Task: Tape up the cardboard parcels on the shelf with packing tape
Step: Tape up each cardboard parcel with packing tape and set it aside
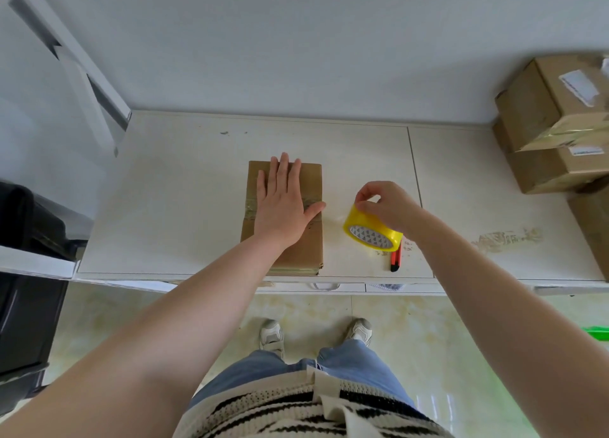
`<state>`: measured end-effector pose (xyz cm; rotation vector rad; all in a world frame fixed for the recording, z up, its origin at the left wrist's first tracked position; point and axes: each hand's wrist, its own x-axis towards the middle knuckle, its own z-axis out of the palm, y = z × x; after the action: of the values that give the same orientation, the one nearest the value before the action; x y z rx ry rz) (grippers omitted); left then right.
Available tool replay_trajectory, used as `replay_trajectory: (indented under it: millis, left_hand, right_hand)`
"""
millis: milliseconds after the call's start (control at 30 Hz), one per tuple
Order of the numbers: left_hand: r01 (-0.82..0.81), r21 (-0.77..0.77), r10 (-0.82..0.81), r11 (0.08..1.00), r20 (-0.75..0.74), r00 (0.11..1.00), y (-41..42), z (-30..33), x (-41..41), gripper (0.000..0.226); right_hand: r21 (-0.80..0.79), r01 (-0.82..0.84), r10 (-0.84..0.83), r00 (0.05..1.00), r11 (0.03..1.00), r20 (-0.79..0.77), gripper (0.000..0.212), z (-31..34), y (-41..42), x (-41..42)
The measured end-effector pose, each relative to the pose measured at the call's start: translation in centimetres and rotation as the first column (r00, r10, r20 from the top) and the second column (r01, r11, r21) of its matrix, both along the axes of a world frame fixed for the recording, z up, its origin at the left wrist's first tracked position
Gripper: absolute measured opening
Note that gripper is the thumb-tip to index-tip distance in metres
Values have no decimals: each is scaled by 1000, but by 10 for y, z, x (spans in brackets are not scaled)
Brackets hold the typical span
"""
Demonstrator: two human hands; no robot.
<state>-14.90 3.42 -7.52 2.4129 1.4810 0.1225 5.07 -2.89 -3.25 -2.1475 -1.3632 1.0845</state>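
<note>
A flat brown cardboard parcel lies on the white shelf top, with a band of clear tape across its middle. My left hand presses flat on the parcel, fingers straight, thumb on the taped band. To its right, my right hand holds a yellow roll of packing tape, fingers pinching at the roll's upper edge. A thin stretch of clear tape seems to run from the roll toward the parcel.
An orange utility knife lies just below the roll near the shelf's front edge. Stacked cardboard boxes stand at the far right. A dark bin sits to the left. A white wall backs the shelf.
</note>
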Motion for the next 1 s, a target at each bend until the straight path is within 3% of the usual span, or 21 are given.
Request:
replay_trajectory:
  millis: [167,333,400,467,533,667,867,1000]
  left_hand:
    - [31,-69,-28,997,43,999,3,6,0,84]
    - [169,-21,-156,985,286,946,-8,31,7,68]
    - [128,-217,-11,968,472,882,-18,45,18,48]
    - [39,-446,247,894,564,788,-26,55,28,23]
    - [-23,-595,435,804,561,704,-28,59,35,14]
    - [-52,-712,568,700,510,646,-26,67,39,12]
    - [43,-800,596,599,481,643,-21,86,38,8]
    - [49,-811,602,583,471,645,-20,89,39,9]
  right_hand:
    - [101,327,-311,940,940,-142,12,6,-30,6]
    - [168,422,-382,896,891,-226,16,15,-34,-11]
    - [193,457,-401,876,869,-269,12,20,-32,-20]
    - [219,483,-417,862,848,-288,8,23,-31,-28]
    - [234,510,-436,847,828,-303,7,24,-31,-35]
    - [232,542,-458,824,807,-334,6,23,-33,-42]
    - [401,445,-392,895,801,-211,19,17,-37,-47]
    - [534,380,-351,923,755,-160,36,22,-39,-48]
